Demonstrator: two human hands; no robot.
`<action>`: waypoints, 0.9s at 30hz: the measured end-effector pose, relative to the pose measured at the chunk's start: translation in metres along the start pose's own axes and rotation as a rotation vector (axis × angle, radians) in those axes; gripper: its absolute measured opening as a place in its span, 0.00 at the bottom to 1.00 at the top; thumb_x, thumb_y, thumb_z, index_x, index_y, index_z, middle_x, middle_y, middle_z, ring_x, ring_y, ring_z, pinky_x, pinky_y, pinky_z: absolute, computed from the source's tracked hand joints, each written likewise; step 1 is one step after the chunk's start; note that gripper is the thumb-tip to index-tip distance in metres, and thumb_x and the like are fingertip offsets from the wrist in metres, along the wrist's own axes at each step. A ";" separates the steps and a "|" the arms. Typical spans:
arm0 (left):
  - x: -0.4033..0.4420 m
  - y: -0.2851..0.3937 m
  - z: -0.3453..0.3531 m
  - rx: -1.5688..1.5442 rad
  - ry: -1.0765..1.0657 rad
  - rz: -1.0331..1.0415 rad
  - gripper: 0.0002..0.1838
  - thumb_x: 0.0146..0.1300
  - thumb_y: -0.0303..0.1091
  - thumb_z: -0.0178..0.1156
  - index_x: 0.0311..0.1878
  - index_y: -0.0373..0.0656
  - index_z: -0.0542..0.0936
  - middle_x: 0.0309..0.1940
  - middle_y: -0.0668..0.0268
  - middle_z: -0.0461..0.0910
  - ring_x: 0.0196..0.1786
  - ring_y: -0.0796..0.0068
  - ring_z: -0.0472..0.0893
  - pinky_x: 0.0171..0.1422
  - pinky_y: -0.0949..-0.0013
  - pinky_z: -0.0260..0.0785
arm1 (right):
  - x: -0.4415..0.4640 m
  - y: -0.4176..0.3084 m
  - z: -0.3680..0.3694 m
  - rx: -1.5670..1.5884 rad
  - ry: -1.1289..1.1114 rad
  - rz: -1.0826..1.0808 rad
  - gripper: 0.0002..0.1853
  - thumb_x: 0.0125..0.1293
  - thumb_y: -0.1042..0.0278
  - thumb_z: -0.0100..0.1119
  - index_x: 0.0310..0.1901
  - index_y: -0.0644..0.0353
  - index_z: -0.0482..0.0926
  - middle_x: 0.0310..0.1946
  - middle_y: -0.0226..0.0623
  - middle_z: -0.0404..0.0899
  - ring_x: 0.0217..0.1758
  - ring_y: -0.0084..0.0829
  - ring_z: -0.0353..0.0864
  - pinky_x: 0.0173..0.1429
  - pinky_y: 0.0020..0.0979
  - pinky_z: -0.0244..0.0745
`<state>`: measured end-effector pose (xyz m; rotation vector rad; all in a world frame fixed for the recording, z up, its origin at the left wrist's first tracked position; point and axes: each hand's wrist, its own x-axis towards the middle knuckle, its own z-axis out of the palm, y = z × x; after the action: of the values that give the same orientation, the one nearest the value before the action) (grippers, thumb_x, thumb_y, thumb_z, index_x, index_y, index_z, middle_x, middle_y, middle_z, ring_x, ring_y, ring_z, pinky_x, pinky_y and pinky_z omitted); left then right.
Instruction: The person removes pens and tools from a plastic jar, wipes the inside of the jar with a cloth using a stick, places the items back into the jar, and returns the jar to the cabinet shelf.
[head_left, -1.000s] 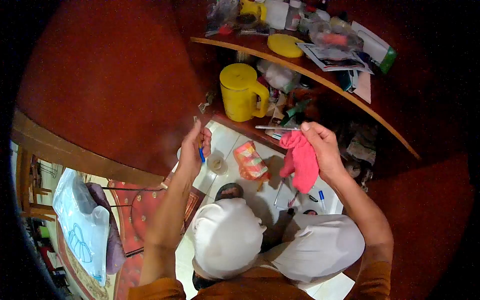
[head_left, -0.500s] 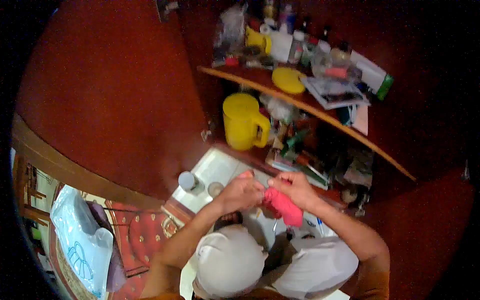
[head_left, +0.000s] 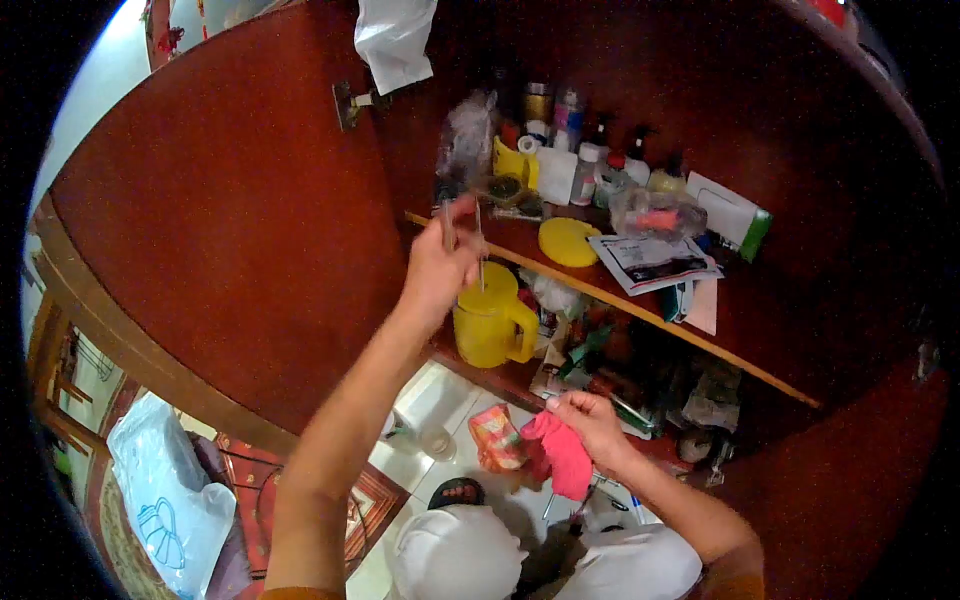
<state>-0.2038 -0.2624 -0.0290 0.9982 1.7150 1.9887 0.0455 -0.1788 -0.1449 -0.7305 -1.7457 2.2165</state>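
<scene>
One pink cloth point(head_left: 564, 458), long axis downward

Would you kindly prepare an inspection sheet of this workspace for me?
Surface: reddish-brown wooden shelf with pale edge; white tiled floor below.
Job's things: bright pink cloth; slim silvery blurred objects.
Clutter: white-capped clear bottle, round yellow plastic lid and white-and-black flat packet on the shelf; yellow plastic jug below.
Hands: right hand holds the cloth; left hand, near the shelf's edge, appears to hold the slim objects.
Cables: none clearly seen.
Surroundings: white plastic bag with blue print at lower left.
</scene>
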 end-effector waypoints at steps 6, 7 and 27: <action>0.114 0.008 -0.003 -0.159 0.163 0.123 0.19 0.63 0.22 0.52 0.58 0.38 0.72 0.29 0.65 0.77 0.23 0.81 0.70 0.25 0.75 0.62 | 0.009 0.014 0.003 -0.041 -0.015 0.029 0.11 0.68 0.63 0.59 0.31 0.60 0.79 0.25 0.23 0.76 0.27 0.14 0.71 0.32 0.20 0.68; 0.128 0.010 -0.004 -0.176 0.161 0.115 0.17 0.63 0.22 0.51 0.57 0.38 0.73 0.28 0.65 0.76 0.23 0.80 0.71 0.26 0.75 0.62 | 0.005 0.005 0.009 -0.018 -0.036 0.049 0.11 0.68 0.63 0.59 0.30 0.60 0.78 0.25 0.23 0.76 0.27 0.14 0.71 0.32 0.20 0.68; 0.222 -0.025 0.021 0.601 0.224 0.374 0.08 0.59 0.30 0.59 0.37 0.36 0.81 0.32 0.57 0.82 0.35 0.64 0.81 0.42 0.62 0.73 | 0.106 -0.160 0.031 -0.086 0.230 -0.696 0.11 0.63 0.61 0.63 0.35 0.62 0.81 0.27 0.26 0.78 0.31 0.17 0.71 0.37 0.22 0.68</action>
<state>-0.3496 -0.0970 0.0116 1.4159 2.4931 1.8777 -0.0806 -0.1126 -0.0126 -0.2997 -1.6513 1.5377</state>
